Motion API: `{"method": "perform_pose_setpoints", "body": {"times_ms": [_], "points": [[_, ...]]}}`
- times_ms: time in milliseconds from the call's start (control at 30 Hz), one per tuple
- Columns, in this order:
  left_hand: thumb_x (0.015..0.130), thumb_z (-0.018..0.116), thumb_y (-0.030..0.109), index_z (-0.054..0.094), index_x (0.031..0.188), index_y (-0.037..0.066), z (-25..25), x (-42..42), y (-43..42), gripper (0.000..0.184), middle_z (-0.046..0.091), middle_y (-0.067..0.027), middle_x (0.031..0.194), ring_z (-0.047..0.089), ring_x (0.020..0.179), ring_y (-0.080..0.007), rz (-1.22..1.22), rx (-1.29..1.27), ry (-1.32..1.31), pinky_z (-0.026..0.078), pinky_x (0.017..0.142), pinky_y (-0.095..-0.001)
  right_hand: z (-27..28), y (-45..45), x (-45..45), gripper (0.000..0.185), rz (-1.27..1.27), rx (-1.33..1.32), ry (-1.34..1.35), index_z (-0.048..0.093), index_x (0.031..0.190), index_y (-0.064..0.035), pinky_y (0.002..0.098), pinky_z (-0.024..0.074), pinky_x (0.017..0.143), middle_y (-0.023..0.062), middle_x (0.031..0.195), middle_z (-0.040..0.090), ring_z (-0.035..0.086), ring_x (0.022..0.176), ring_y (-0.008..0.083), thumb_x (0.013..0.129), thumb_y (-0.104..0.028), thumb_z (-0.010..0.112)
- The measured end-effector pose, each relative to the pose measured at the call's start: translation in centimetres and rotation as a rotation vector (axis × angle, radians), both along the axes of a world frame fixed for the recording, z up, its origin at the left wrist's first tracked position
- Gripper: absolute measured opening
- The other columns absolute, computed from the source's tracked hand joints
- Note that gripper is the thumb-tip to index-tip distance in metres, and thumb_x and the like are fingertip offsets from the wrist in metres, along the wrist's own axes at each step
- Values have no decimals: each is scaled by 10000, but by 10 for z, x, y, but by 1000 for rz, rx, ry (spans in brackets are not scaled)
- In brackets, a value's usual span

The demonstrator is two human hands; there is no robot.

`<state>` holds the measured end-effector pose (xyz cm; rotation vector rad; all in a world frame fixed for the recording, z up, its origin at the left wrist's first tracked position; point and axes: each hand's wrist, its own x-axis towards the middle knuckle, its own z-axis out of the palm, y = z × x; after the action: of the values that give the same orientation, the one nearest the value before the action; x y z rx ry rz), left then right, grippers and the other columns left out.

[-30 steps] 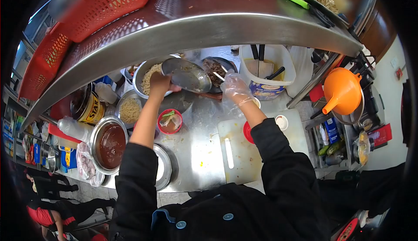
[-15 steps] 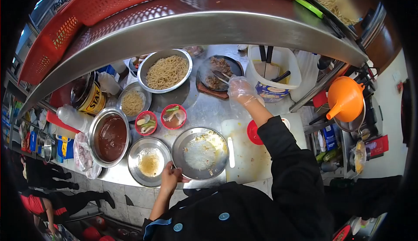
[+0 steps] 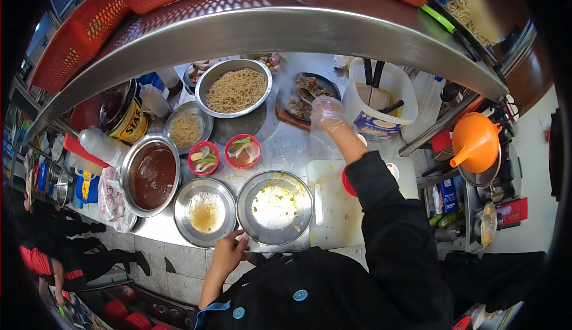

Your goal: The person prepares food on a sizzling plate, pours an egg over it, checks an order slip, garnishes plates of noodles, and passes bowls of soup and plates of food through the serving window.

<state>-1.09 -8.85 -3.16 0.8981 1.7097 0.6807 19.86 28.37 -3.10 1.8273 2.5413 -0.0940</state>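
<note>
Visibly, steam hangs by dark-brown chopped meat, gloved right fingers pinching a metal utensil.

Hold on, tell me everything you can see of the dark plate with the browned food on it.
The dark plate looks round and metallic, with a low rim. It sits roughly level on a reddish-brown, wood-looking board on the steel table. Chopped, browned food covers much of it, and steam rises at its left. The gloved right hand covers its near right edge; whether it touches the plate, I cannot tell.
</note>
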Motion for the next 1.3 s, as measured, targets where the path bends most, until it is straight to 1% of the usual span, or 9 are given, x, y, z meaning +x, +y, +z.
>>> {"method": "perform_pose_setpoints", "body": {"times_ms": [200, 233, 267, 433, 633, 800, 967, 1000, 1300], "points": [[892, 503, 152, 522, 959, -152, -15, -3, -7, 312, 578, -151, 521, 602, 434, -208, -75, -156, 7, 508, 390, -291, -28, 16, 21, 244, 144, 264, 105, 657, 826, -75, 432, 468, 783, 142, 947, 631, 595, 885, 315, 688, -238, 539], [888, 499, 111, 464, 1027, -128, -45, -1, -12, 278, 605, -179, 615, 632, 514, -225, 22, -134, -95, 531, 433, -297, -20, 6, 25, 246, 146, 303, 95, 654, 838, -72, 429, 469, 781, 139, 952, 630, 597, 880, 316, 683, -227, 542], [880, 495, 75, 418, 1065, -104, -57, 10, -12, 269, 608, -182, 670, 639, 553, -236, 171, -50, -208, 542, 463, -305, -8, 7, 27, 277, 97, -26, -16, 634, 917, -69, 416, 472, 790, 142, 993, 620, 596, 903, 317, 703, -212, 530], [851, 481, -22, 300, 1143, -39, -62, 31, 3, 344, 597, -175, 784, 644, 639, -255, 381, 101, -448, 566, 548, -332, 18, -19, 24, 288, 1, 10, 16, 610, 979, -68, 411, 462, 838, 154, 1014, 611, 582, 967, 317, 745, -210, 524], [821, 489, -2, 439, 1057, -62, -12, -17, -32, 249, 557, -85, 651, 588, 537, -175, 591, 251, -240, 562, 528, -313, 43, -29, 25, 293, 31, -70, -77, 607, 978, -80, 406, 455, 851, 151, 1034, 604, 567, 988, 327, 748, -239, 520], [837, 514, 28, 442, 1035, -44, -40, -60, -70, 222, 572, -79, 654, 579, 517, -167, 751, 284, -182, 555, 502, -303, 9, 23, 20, 310, 55, 64, 48, 613, 989, -89, 408, 459, 850, 155, 1053, 600, 569, 993, 322, 738, -244, 519], [902, 493, 245, 310, 1236, -88, -32, -72, -68, 506, 607, -202, 701, 617, 517, -263, 673, 39, -200, 536, 460, -315, 30, 28, 11, 318, 14, -17, -135, 622, 1003, -107, 383, 462, 857, 161, 1093, 587, 564, 1017, 311, 748, -260, 513], [909, 469, 327, 221, 1297, -93, -23, -74, -68, 623, 600, -254, 695, 620, 505, -293, 616, -27, -169, 523, 431, -322, 15, 29, 25, 277, 20, 40, 49, 633, 948, -92, 388, 463, 850, 154, 1058, 599, 577, 981, 315, 743, -234, 514], [883, 504, 107, 406, 1236, -28, 16, -74, -61, 391, 620, -132, 625, 583, 429, -170, 482, 154, 368, 450, 366, -263, -10, -24, 56, 236, 210, 276, -29, 599, 906, -73, 394, 471, 778, 136, 933, 610, 588, 900, 301, 746, -223, 515]]}}
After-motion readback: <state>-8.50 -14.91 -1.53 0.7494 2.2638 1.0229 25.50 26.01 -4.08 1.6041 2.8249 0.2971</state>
